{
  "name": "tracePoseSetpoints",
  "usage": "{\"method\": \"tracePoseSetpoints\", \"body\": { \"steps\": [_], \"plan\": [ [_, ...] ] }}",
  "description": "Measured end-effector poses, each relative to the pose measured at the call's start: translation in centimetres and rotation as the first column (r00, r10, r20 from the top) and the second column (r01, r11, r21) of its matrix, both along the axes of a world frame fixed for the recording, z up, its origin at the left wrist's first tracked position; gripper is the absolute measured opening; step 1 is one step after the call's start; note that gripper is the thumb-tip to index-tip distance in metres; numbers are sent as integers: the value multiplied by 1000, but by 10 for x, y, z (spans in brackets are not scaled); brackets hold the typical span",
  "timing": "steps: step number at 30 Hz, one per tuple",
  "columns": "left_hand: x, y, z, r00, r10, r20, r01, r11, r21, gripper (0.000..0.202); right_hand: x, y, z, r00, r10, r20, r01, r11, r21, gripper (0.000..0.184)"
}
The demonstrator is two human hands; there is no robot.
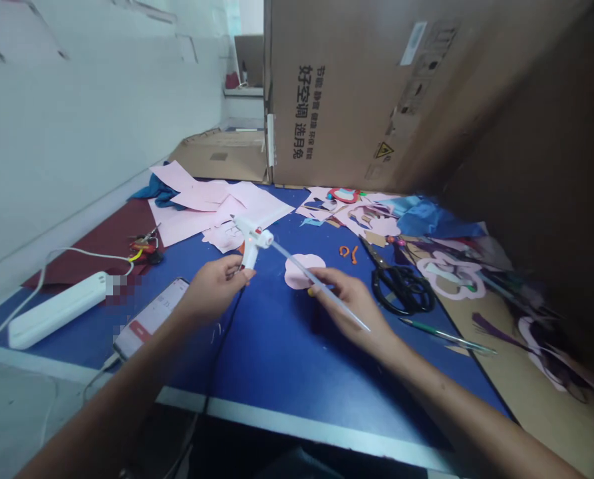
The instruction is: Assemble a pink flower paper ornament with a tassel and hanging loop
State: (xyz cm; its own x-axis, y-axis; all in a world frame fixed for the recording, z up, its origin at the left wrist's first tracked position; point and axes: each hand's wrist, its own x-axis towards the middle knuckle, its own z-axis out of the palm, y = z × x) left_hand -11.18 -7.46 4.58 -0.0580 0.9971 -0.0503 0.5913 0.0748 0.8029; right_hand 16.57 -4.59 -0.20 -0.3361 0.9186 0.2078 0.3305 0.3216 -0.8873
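Observation:
My left hand point(217, 283) grips the handle of a white glue gun point(251, 237), held above the blue table point(277, 346) with its nozzle pointing away. My right hand point(349, 303) pinches a long clear glue stick point(316, 283) whose far end sits in the back of the gun. A pink flower-shaped paper cutout point(297, 267) lies on the table just beyond my right fingers. The gun's black cord point(221, 339) runs down toward the table's near edge.
Black scissors point(401, 286) and a green pen point(446, 336) lie right of my right hand. Pink paper sheets point(211, 203) and cut scraps point(366, 216) cover the far side. A white power strip point(57, 309) and a phone point(151, 316) sit at left. A large cardboard box point(376, 86) stands behind.

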Motion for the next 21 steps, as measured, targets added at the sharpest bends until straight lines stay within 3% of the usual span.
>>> {"method": "tracePoseSetpoints", "body": {
  "steps": [3, 5, 7, 11, 15, 21],
  "plan": [
    [-20, -2, -1, 952, -45, -303, 28, 998, -62, 33, 52, 32, 7, 948, -289, 134, 263, 947, 183, 32],
    [-27, -1, -5, 900, -59, -431, 16, 994, -104, 32, 74, 59, 14, 858, -388, 336, 310, 913, 264, 34],
    [-30, 1, -10, 859, -68, -508, 6, 992, -123, 31, 85, 84, 20, 776, -356, 521, 274, 934, 229, 31],
    [-31, 7, -19, 778, -92, -622, 56, 995, -77, 30, 81, 116, 20, 677, -273, 683, 205, 962, 180, 35],
    [-31, 9, -25, 709, -108, -697, 72, 994, -80, 32, 70, 139, 13, 615, -191, 765, 179, 979, 100, 32],
    [-27, 8, -28, 657, -85, -749, 21, 995, -94, 32, 62, 156, 7, 593, -145, 792, 193, 981, 35, 23]
  ]
}}
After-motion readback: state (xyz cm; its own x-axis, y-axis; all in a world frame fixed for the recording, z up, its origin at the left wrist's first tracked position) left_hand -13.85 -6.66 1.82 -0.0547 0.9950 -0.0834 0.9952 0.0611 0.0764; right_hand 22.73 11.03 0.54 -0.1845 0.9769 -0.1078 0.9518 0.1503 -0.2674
